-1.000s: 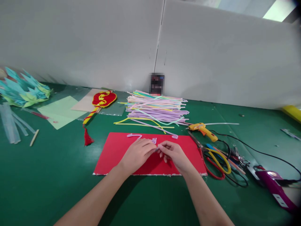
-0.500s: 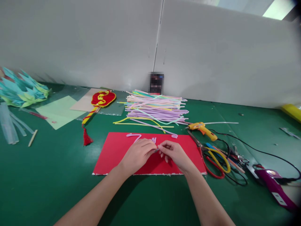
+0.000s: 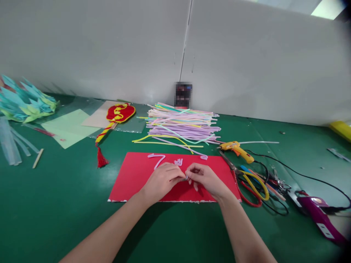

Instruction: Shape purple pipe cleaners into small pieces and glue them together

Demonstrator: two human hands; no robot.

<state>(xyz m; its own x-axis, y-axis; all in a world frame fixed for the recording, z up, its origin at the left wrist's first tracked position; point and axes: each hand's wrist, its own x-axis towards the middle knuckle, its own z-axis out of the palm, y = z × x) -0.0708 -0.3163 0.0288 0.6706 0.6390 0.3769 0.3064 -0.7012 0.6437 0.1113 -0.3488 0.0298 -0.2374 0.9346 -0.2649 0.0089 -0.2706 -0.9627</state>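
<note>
My left hand and my right hand meet fingertip to fingertip over a red board. Both are closed in a pinch on a short lilac pipe cleaner piece, mostly hidden by the fingers. Just beyond them on the board lies a small cluster of cut lilac pieces. A bent lilac pipe cleaner rests left of that cluster, its lower end running behind my left hand. Near the board's far edge, a long lilac pipe cleaner ends in a curl.
Behind the board lies a pile of pastel pipe cleaners. To the right are a yellow glue gun, scissors, a corded purple tool and cables. A red-and-yellow fan and a turquoise paper piece sit left.
Both hands have shifted slightly right and toward me, still pinched together. More of the cut lilac cluster shows behind them now.
</note>
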